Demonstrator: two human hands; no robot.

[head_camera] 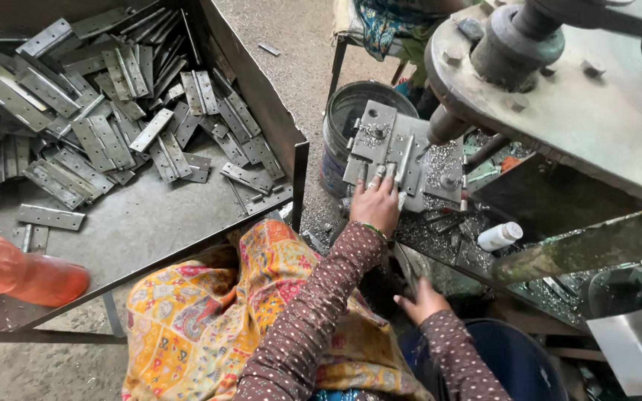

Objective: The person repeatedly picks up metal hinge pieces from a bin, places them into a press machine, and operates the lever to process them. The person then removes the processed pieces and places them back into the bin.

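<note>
Many hinges (98, 126) in metal tray (150, 223)

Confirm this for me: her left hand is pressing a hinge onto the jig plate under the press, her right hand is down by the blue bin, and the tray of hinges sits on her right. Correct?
Not quite. The tray of hinges sits on the person's left, not right, as the head view shows. The rest holds: the left hand presses a hinge on the jig plate, and the right hand is down by the blue bin.

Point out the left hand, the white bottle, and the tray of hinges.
left hand (375, 206), head view, back of the hand on the metal jig.
white bottle (499, 236), head view, middle of its body.
tray of hinges (143, 223), head view, bare floor of the tray.
</note>
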